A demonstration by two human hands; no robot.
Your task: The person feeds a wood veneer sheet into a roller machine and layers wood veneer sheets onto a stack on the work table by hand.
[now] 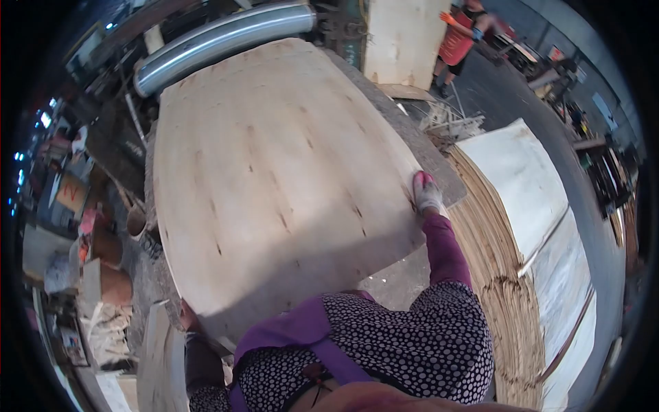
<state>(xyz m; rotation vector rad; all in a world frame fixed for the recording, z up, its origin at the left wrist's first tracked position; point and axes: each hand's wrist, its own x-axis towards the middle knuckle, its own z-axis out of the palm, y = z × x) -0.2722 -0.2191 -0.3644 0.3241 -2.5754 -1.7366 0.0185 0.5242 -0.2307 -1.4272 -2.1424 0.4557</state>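
A large pale wood veneer sheet, marked with rows of dark knots, lies across a grey worktable in front of me. My right hand, in a whitish glove with pink-red fingertips, is closed on the sheet's right edge near its front corner. At the near left corner, my left hand holds the sheet's edge; its fingers are partly hidden. The sheet's far end lies close to a shiny metal roller.
To my right stands a tall stack of veneer sheets, with pale sheets draped over its side. Another person in a red apron stands by an upright board at the back. Brown containers and scraps lie left.
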